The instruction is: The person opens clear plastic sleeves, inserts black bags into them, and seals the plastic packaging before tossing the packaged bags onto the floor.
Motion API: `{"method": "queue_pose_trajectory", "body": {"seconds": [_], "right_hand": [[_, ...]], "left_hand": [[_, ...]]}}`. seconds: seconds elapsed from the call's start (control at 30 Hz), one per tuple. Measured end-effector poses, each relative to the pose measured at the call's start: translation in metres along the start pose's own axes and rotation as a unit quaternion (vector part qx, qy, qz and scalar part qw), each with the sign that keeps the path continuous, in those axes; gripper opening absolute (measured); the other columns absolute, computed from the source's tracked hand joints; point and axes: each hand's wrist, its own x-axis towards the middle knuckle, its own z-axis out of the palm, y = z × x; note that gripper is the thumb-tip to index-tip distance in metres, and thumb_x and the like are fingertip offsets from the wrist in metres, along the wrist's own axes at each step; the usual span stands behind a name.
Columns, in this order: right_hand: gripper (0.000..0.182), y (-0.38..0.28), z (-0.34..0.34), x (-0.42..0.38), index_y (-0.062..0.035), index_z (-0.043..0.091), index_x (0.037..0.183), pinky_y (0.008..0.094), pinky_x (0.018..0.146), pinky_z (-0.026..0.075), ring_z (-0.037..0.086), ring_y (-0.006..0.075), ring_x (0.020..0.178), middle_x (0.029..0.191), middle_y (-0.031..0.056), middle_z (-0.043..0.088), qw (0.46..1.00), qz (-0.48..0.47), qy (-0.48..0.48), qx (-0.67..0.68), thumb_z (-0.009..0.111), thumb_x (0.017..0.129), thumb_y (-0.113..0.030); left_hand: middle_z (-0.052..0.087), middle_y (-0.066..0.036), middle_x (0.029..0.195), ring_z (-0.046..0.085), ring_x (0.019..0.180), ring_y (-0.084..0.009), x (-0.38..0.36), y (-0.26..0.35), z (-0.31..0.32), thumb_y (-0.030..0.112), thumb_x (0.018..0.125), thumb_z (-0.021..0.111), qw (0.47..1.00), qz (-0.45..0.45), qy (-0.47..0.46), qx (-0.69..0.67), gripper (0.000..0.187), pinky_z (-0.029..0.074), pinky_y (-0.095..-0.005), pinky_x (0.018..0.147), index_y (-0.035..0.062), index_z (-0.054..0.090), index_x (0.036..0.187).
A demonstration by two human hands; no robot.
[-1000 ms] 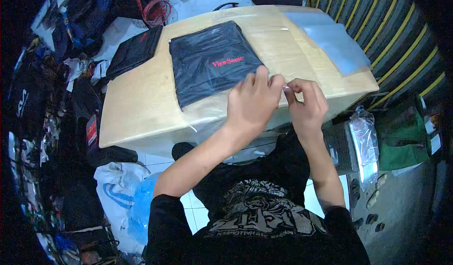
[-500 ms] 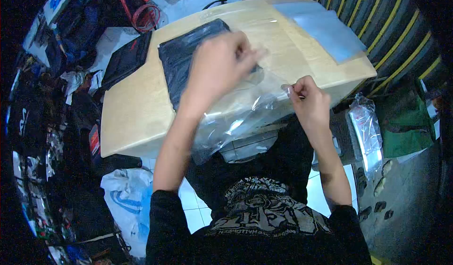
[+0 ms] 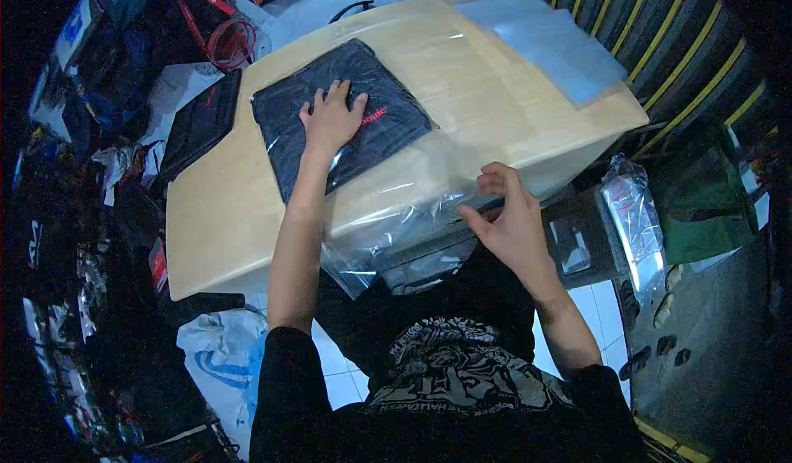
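Note:
A folded black fabric item with red lettering lies on the pale wooden table, inside a clear plastic bag. My left hand rests on it with the fingers spread. The loose end of the clear plastic bag reaches toward me and droops over the table's front edge. Beside that plastic, at the front edge, my right hand is open, its thumb and fingers apart and nothing held between them.
A stack of clear plastic sleeves lies at the table's back right. Another black item sits along the left side. To the right are a plastic-wrapped bundle and a green bag. A white plastic bag is at lower left.
My left hand has come down and left, from a blurred movement to lying flat on the black item. My right hand has opened from a pinch on the plastic and shifted slightly toward me.

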Motion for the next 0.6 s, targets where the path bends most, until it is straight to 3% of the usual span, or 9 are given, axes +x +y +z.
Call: {"method": "queue_pose_trajectory", "body": {"seconds": [0.03, 0.17, 0.33, 0.37, 0.5, 0.6], "right_hand": [[0.068, -0.003, 0.002, -0.004, -0.0036, 0.039, 0.125, 0.0368, 0.071, 0.052, 0.061, 0.0307, 0.095, 0.103, 0.0176, 0.06, 0.995, -0.055, 0.027, -0.084, 0.078, 0.071, -0.016], [0.051, 0.007, 0.011, -0.01, -0.0037, 0.048, 0.119, 0.0346, 0.068, 0.053, 0.063, 0.0307, 0.088, 0.101, 0.0161, 0.061, 0.982, -0.107, 0.109, -0.111, 0.073, 0.075, -0.009], [0.023, 0.017, 0.015, -0.001, -0.0028, 0.061, 0.1, 0.0338, 0.069, 0.054, 0.064, 0.0297, 0.085, 0.099, 0.0143, 0.063, 0.951, -0.196, 0.204, -0.124, 0.068, 0.078, -0.001], [0.018, 0.015, 0.012, 0.0, -0.0023, 0.061, 0.094, 0.0332, 0.067, 0.054, 0.066, 0.028, 0.08, 0.092, 0.0134, 0.065, 0.936, -0.22, 0.225, -0.158, 0.068, 0.078, 0.0], [0.013, 0.017, -0.005, -0.001, -0.0011, 0.06, 0.084, 0.0304, 0.062, 0.054, 0.068, 0.0235, 0.072, 0.081, 0.0119, 0.068, 0.928, -0.244, 0.2, -0.198, 0.071, 0.076, -0.001], [0.017, 0.002, -0.018, -0.004, -0.0023, 0.053, 0.077, 0.0379, 0.055, 0.051, 0.064, 0.03, 0.064, 0.076, 0.0145, 0.064, 0.947, -0.175, 0.108, -0.246, 0.068, 0.081, -0.01]], "left_hand": [[0.037, -0.007, 0.146, 0.031, 0.135, -0.0319, 0.0, 0.0, 0.001, 0.054, 0.09, 0.041, 1.0, 0.004, 0.01, 0.0, 0.061, 0.017, -0.0541, 0.109, 0.0159, 0.043, 0.137], [0.038, -0.007, 0.145, 0.031, 0.135, -0.0312, -0.002, 0.003, 0.0, 0.053, 0.089, 0.042, 1.0, 0.002, 0.017, 0.003, 0.06, 0.018, -0.0539, 0.108, 0.0162, 0.045, 0.136], [0.038, -0.008, 0.145, 0.031, 0.135, -0.0313, -0.002, 0.002, -0.001, 0.049, 0.09, 0.042, 1.0, 0.003, 0.003, -0.009, 0.059, 0.017, -0.0534, 0.109, 0.013, 0.045, 0.136], [0.038, -0.008, 0.145, 0.03, 0.135, -0.0314, -0.002, 0.002, -0.001, 0.049, 0.09, 0.042, 1.0, 0.002, -0.001, -0.008, 0.059, 0.017, -0.0533, 0.109, 0.013, 0.044, 0.137], [0.033, -0.007, 0.148, 0.028, 0.137, -0.0314, 0.001, 0.001, -0.002, 0.051, 0.089, 0.04, 1.0, -0.006, -0.024, -0.011, 0.062, 0.014, -0.053, 0.11, 0.0144, 0.041, 0.139], [0.03, -0.006, 0.15, 0.025, 0.138, -0.0311, 0.004, 0.001, -0.002, 0.052, 0.088, 0.04, 0.999, -0.011, -0.049, -0.004, 0.064, 0.012, -0.0526, 0.111, 0.0158, 0.038, 0.141]]}}
